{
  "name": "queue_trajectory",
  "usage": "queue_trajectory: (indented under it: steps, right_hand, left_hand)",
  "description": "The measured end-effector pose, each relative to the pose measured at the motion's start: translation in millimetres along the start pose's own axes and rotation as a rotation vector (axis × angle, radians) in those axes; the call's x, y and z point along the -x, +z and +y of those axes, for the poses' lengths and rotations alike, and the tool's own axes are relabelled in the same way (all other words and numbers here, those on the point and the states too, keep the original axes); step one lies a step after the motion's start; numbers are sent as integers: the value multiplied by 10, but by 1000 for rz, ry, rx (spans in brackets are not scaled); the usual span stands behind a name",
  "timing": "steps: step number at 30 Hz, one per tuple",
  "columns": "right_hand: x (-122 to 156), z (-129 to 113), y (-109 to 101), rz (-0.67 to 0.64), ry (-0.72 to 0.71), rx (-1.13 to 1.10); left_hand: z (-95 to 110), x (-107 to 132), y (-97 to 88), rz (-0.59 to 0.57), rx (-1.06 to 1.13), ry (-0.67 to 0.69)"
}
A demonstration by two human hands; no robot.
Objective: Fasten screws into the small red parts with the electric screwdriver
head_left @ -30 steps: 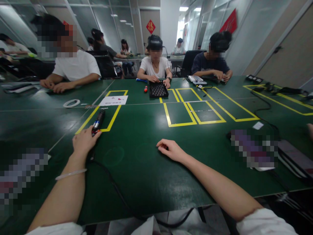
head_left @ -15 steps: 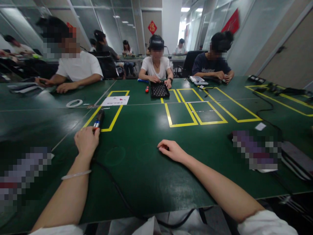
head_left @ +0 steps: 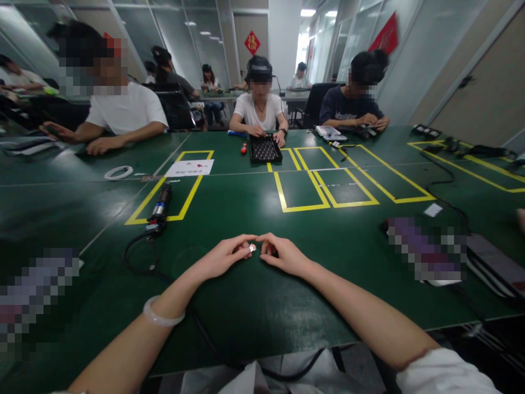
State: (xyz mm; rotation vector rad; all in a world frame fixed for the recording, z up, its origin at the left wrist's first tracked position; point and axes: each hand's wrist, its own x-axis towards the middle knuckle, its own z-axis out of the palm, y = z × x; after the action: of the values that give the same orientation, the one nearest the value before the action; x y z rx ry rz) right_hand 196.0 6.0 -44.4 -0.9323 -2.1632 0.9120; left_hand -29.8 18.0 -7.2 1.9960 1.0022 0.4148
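My left hand [head_left: 223,256] and my right hand [head_left: 284,254] meet fingertip to fingertip on the green table [head_left: 254,306]. Between them sits a tiny white and red part [head_left: 252,248], pinched by the fingers of both hands. Both hands have curled fingers. A black corded tool [head_left: 160,204] with a silver and blue band lies untouched at the left, on a yellow taped rectangle, its cable [head_left: 139,254] looping toward me.
Yellow tape boxes [head_left: 324,186] mark the table's middle. Across it a person handles a black tray [head_left: 266,150]; two others sit at either side. A white tape ring [head_left: 118,173] and a paper sheet [head_left: 190,167] lie at left. Cables and dark devices [head_left: 492,262] lie right.
My left hand let go of the black corded tool and moved right to join my right hand at the small part. The tool now lies free on the table.
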Motion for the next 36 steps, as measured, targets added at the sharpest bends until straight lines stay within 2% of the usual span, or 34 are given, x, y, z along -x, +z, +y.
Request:
queue_trajectory:
  steps: [4,8,17,25,31,36]
  right_hand:
    - [-5,-53,20,-18,-46,59]
    - [-8,-45,21,2,-20,76]
    - [1,-13,0,43,16,65]
    - [10,-17,-9,35,12,23]
    - [3,-53,-39,56,50,-7]
    - [3,-48,-42,58,71,-54]
  left_hand:
    - [99,8,115,-52,59,32]
    - [125,10,139,-51,99,38]
    - [144,10,170,129,-86,110]
    - [150,14,163,146,-102,91]
    - [162,17,176,110,-54,98]
    - [159,25,181,115,-149,95]
